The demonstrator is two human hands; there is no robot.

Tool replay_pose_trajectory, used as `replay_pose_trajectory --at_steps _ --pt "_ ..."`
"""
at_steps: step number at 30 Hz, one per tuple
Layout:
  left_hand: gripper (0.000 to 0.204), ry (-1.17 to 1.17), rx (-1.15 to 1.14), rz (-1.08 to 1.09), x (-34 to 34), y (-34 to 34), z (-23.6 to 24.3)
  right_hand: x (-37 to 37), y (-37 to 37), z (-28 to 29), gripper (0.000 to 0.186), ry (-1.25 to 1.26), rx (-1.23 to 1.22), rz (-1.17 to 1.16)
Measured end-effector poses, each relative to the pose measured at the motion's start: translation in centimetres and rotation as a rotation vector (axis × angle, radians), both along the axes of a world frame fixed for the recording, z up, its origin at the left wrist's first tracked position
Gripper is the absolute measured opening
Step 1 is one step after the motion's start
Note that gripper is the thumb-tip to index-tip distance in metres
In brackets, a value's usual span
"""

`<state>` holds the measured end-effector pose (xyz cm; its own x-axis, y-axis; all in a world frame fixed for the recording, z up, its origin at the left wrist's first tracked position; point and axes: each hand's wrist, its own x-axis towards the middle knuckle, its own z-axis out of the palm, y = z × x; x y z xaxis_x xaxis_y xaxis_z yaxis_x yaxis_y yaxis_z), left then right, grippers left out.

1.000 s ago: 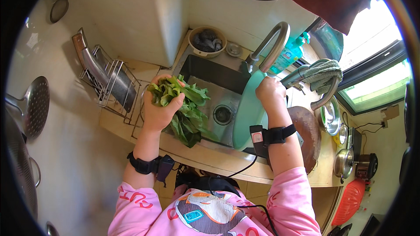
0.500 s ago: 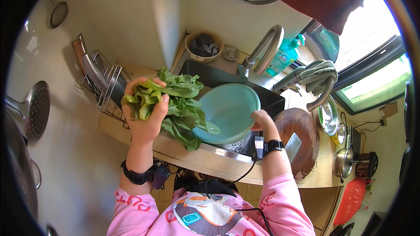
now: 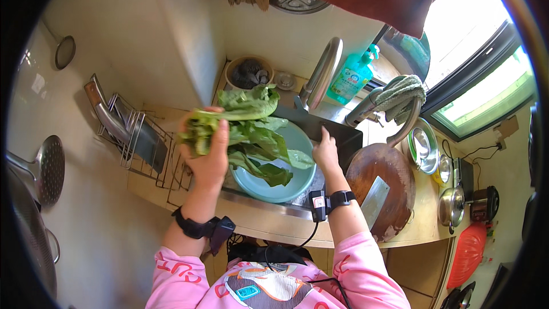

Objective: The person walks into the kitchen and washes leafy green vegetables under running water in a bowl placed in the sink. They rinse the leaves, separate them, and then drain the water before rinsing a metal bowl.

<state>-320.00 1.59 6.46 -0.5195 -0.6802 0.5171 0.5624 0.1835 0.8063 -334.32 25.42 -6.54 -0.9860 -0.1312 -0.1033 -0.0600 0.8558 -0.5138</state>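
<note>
My left hand [image 3: 207, 147] is closed around the pale stem ends of a bunch of leafy greens [image 3: 260, 140], which look like lettuce. The long green leaves hang to the right, over the light blue-green basin [image 3: 274, 193]. That basin sits in the dark sink [image 3: 337, 137], its inside partly hidden by the leaves. Just beyond the basin's right rim is my right hand [image 3: 326, 151], its index finger stretched toward the back of the sink. The other fingers are partly hidden, and nothing shows in its grasp.
A curved faucet [image 3: 329, 68] rises behind the sink, beside a teal soap bottle [image 3: 353, 77]. At right, a cleaver [image 3: 374, 203] lies on a round wooden chopping board [image 3: 394, 177]. A wire knife rack [image 3: 134, 134] stands at left; a bowl of dark scrubbers [image 3: 233, 71] sits at the back.
The basin has gone from tilted to nearly level, lower in the sink. My right hand has left its rim and moved toward the sink's back. The greens have shifted right, over the basin.
</note>
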Motion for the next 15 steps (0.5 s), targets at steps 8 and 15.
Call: replay_pose_trajectory --at_steps 8,15 --pt "0.032 -0.525 0.430 -0.097 -5.4 4.3 -10.0 -4.1 -6.6 3.7 0.054 0.191 -0.101 0.234" --pt "0.029 -0.607 0.521 -0.072 -7.4 3.7 -12.4 -5.0 -5.1 2.0 0.063 0.141 -0.118 0.313"
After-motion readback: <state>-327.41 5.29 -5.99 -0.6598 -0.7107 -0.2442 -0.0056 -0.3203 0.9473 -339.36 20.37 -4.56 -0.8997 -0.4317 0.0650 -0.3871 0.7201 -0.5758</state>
